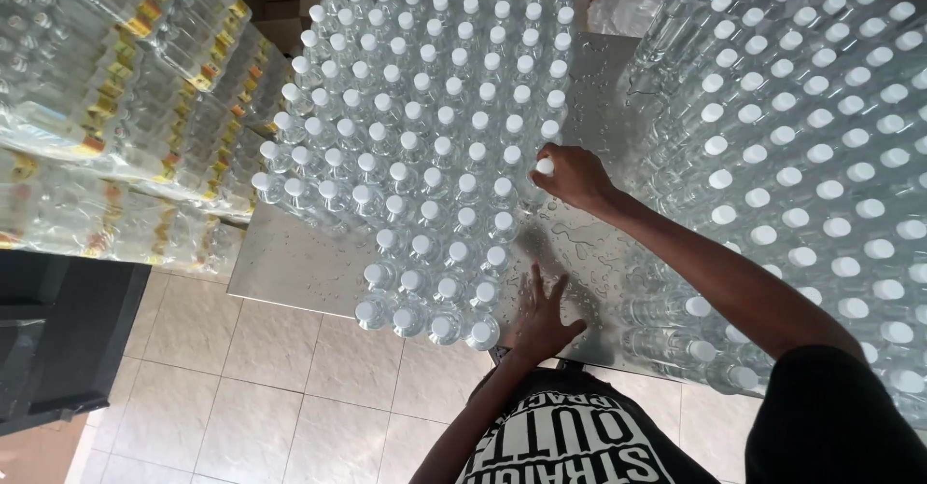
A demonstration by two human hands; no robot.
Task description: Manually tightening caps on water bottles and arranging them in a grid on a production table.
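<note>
Head view: the left hand (539,322) is laid flat on the wet metal surface (579,252), its fingers (532,281) spread apart. Further off, the white cap (545,166) of one clear bottle is pinched by the right hand (574,176). The bottle is stood at the edge of the big bunch of bottles (425,146).

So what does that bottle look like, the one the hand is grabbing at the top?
The bottle is small, see-through plastic with a white cap, and it looks filled with clear liquid. It stands upright at the right edge of a big block of matching bottles on a wet, shiny metal table. The right hand closes its fingertips around the cap. Its body is mostly hidden by the hand and neighbouring bottles. The left hand rests flat on the table nearby, not touching it.
</note>
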